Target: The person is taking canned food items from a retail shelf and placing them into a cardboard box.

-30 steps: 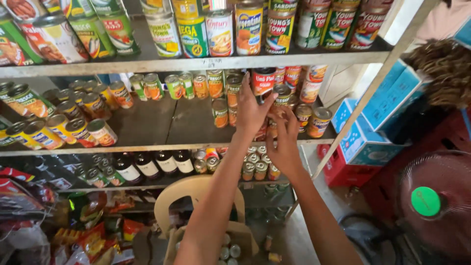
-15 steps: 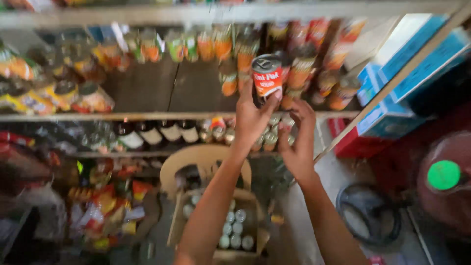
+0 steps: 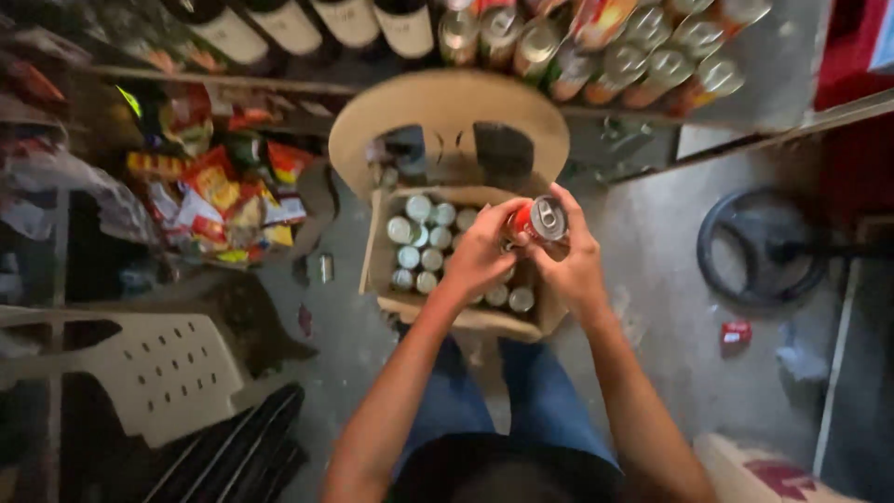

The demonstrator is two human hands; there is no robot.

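Grey concrete floor (image 3: pixel 670 307) fills the frame; at centre, left hand (image 3: pixel 480 256) and right hand (image 3: pixel 570 261) together clasp a red metal can (image 3: pixel 538 220), tilted sideways over an open cardboard box (image 3: pixel 377 265) of silver-topped tins, evidently for packing.

Glossy metal can (image 3: pixel 538 220) — matt, seemingly cardboard box (image 3: pixel 377 256) — rough concrete floor (image 3: pixel 652 307).

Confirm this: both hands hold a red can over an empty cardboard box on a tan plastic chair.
Not quite: the cardboard box is not empty. The head view shows many silver-topped cans in it. The rest stands: left hand and right hand hold the red can over the box on the tan plastic chair.
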